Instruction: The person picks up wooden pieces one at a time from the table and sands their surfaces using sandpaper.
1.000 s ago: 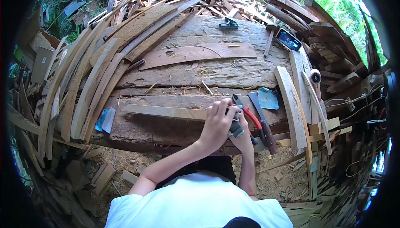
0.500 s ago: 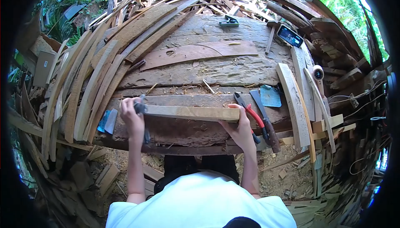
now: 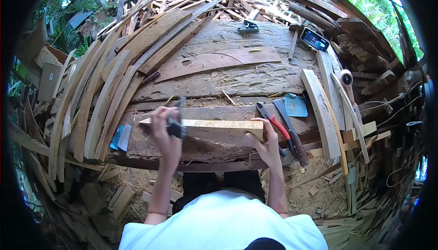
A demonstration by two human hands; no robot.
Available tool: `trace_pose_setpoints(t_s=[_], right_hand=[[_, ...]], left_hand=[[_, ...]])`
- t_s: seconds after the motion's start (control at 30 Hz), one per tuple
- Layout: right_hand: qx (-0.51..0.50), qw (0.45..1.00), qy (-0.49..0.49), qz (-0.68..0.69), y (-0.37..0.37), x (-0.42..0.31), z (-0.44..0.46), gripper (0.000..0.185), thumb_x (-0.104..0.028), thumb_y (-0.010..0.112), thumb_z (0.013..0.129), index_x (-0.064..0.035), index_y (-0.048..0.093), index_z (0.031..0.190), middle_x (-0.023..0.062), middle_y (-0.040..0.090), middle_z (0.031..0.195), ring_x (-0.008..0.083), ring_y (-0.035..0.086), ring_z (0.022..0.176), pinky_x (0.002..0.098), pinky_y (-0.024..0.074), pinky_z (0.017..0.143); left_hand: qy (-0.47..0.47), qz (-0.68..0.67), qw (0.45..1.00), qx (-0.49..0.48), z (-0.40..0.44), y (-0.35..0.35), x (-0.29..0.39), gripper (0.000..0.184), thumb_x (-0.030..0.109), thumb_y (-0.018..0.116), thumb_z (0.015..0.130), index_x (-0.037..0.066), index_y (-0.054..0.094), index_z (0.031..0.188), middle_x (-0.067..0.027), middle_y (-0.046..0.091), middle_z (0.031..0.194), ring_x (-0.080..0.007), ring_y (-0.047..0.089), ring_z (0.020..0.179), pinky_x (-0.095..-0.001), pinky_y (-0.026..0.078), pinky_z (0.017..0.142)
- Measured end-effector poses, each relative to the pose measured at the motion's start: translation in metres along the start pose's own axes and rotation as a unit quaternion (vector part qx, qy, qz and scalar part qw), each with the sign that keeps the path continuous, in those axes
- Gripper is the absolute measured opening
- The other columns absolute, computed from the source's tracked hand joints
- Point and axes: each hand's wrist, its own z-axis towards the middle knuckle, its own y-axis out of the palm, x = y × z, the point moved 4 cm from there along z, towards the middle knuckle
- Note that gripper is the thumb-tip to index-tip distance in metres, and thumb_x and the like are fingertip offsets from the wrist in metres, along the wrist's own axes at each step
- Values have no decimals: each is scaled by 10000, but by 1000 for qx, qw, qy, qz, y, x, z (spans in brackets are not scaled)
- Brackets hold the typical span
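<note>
One dark pad [image 3: 176, 128] is gripped in the left hand [image 3: 164, 131], the right hand [image 3: 268, 145] clasps the stick [image 3: 219, 128] along the near side of the table [image 3: 255, 80], and a loosened hold could let it twist

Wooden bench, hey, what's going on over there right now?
A person is handling a wooden strip at a rough bench. The right hand grips the strip's right end; the left hand holds a dark object, too blurred to identify, toward its other end. Red-handled pliers and a wooden-handled tool lie beside the right hand.
</note>
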Motion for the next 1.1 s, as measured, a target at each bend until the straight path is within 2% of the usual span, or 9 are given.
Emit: trace_pose_setpoints(t_s=[0.17,0.23,0.27,0.33,0.37,0.6,0.87,0.93,1.1], right_hand=[[7,998,65,-10,-7,29,0,319,-240,683,955,-12,594,1160,35,642,899,73,611,838,238,502,707],[-11,993,86,80,-7,38,1,431,-398,518,1035,0,608,1171,1,618,885,57,580,797,219,471,667],[-11,993,86,79,-8,33,1,431,-398,518,1035,0,608,1171,1,618,885,57,580,797,219,471,667],[4,960,138,241,-9,26,1,627,-526,341,1057,21,595,1227,-6,623,913,51,574,787,205,462,672],[6,967,147,210,-10,36,-1,761,-594,212,1047,36,575,1272,9,630,931,55,582,808,202,465,697],[-11,963,156,222,-6,29,1,721,-578,257,1047,26,542,1318,67,675,989,92,636,848,238,509,749],[-38,972,143,185,-7,37,0,742,-624,261,1026,1,561,1288,99,685,973,130,653,880,278,510,813],[-21,970,130,203,-6,30,3,704,-587,280,1042,8,567,1284,82,678,935,87,642,789,212,495,678],[-22,964,160,209,-7,32,1,736,-608,263,1034,25,565,1259,98,671,964,112,653,833,246,524,740]], left_hand=[[122,-116,966,-197,-39,48,86,326,-47,692,732,43,641,1041,-138,596,1092,-322,583,1050,-422,467,923],[137,-164,944,-253,-59,73,109,448,-86,674,681,29,605,1108,-156,565,1146,-352,567,1077,-442,464,938],[138,-178,936,-271,-70,88,115,508,-104,665,657,22,586,1142,-166,547,1167,-364,558,1093,-456,463,939],[153,-187,933,-265,-71,96,123,542,-108,667,657,14,548,1172,-168,524,1193,-370,548,1103,-457,463,946],[159,-184,933,-265,-67,98,124,524,-103,671,669,15,556,1166,-164,528,1184,-366,548,1106,-453,464,944],[116,-135,958,-224,-53,81,86,334,-23,721,753,54,622,1063,-135,561,1097,-327,555,1027,-414,463,885],[7,68,993,-98,-12,31,-1,203,73,726,843,36,625,1015,-151,585,1035,-305,563,994,-413,470,881],[-12,61,994,-89,-12,38,-1,208,88,743,828,37,623,990,-146,586,1028,-299,569,991,-421,468,884],[99,-104,966,-216,-47,83,82,283,75,727,789,49,605,1043,-156,564,1059,-337,546,1062,-435,432,905]])
